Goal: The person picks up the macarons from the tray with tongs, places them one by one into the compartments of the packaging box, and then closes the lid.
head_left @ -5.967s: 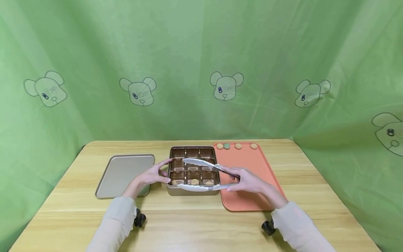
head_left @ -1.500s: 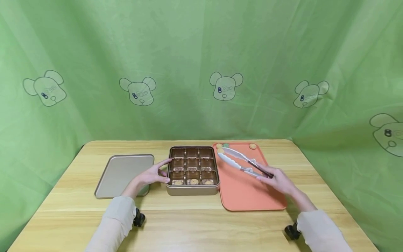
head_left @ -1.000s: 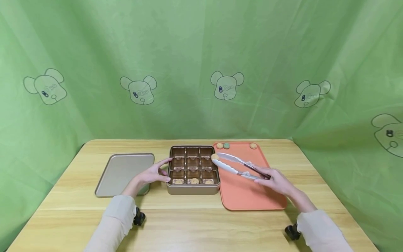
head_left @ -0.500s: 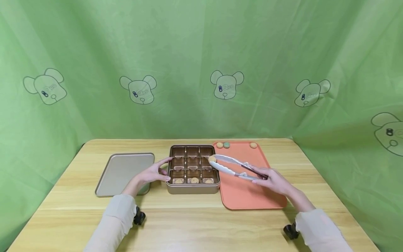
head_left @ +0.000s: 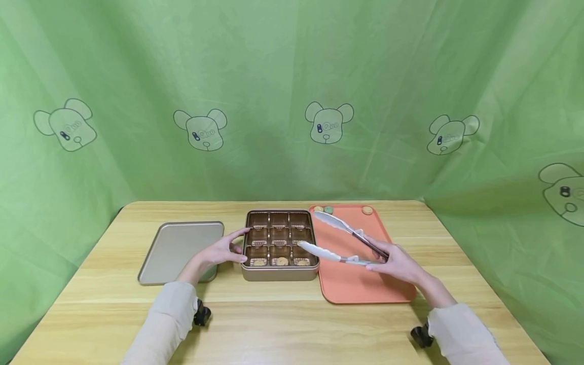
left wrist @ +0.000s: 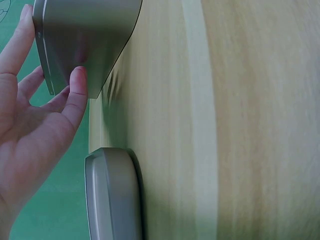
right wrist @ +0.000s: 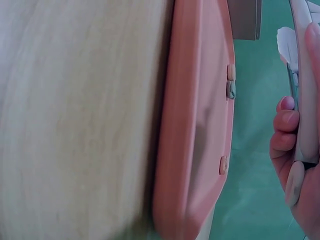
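Note:
My left hand (head_left: 223, 252) touches the left side of a brown metal tin (head_left: 279, 274), its thumb and fingers spread along the wall and rim. Clear dividers split the tin into rows of compartments. Each front compartment holds a round cookie (head_left: 282, 261). My right hand (head_left: 396, 262) grips the tongs (head_left: 331, 255), whose arms are spread apart. The lower tong tip is over the middle-right compartment, where a bit of yellowish cookie (head_left: 299, 243) shows beside it, mostly hidden. The upper tip is above the tray, partly in front of a pale cookie (head_left: 318, 208).
An orange tray (head_left: 360, 289) lies against the tin's right side. At its far edge are a green cookie (head_left: 328, 209) and a pale cookie (head_left: 367, 210). The flat metal lid (head_left: 180, 253) lies left of the tin. Green curtain (head_left: 274, 162) encloses the table.
The tongs took a pale cookie from the tray's far edge, carried it left to the tin's middle-right compartment, and have now spread apart. My left hand has stayed at the tin.

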Demonstrator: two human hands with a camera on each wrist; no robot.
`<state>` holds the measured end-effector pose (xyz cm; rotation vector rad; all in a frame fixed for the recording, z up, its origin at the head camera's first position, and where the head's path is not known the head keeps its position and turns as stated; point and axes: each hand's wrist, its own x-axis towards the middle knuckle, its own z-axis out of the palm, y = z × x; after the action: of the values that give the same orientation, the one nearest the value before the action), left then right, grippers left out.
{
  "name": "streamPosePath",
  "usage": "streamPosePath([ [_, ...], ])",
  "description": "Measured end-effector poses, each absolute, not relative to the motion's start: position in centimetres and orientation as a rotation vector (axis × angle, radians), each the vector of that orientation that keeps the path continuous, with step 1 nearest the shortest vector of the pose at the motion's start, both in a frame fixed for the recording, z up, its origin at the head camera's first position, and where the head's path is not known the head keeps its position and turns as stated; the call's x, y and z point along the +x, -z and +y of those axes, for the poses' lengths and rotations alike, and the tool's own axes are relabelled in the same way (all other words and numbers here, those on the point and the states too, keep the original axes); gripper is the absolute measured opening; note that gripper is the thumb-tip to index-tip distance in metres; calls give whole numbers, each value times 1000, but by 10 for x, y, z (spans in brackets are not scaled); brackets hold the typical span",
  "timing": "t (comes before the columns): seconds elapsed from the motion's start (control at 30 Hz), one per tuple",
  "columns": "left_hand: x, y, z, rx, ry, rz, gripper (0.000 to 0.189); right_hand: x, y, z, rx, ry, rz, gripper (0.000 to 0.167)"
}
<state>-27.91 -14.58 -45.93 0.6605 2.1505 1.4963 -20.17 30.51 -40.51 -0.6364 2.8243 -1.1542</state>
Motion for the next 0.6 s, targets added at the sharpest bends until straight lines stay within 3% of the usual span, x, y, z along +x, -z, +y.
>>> streamPosePath([
  [0.6, -277, 458, -145, 652, -1471, 2188, 89, -220, 443, 338, -451, 1210, 2823, 79],
])
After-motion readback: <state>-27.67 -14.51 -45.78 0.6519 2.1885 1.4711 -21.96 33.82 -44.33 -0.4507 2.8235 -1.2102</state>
